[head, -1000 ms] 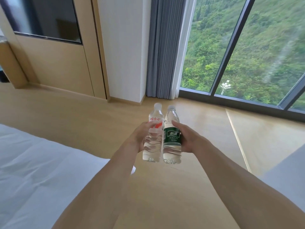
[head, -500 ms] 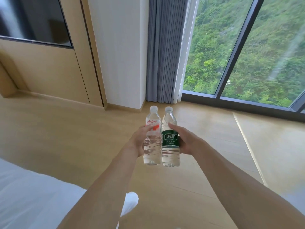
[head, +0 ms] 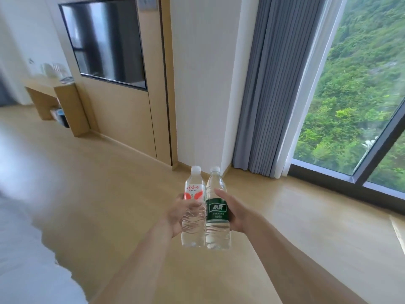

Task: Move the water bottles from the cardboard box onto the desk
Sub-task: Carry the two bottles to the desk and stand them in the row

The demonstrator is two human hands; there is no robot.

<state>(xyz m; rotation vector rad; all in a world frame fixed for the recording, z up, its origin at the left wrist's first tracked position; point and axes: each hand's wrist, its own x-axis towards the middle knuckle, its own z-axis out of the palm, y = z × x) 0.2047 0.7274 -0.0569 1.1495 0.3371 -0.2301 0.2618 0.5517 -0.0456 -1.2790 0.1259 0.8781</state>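
Observation:
I carry two clear water bottles side by side, upright, out in front of me above the floor. My left hand grips the red-labelled bottle round its middle. My right hand grips the green-labelled bottle, thumb across the label. The two bottles touch each other. The wooden desk stands far off at the left against the wall, with a kettle and small items on top. No cardboard box is in view.
A dark TV screen hangs on the wood-panelled wall. White bedding fills the lower left. A grey curtain and a large window stand at the right. Open wooden floor lies between me and the desk.
The view has swung left and upward, bringing the desk and the whole TV into sight. Both hands still hold the bottles together in front of me.

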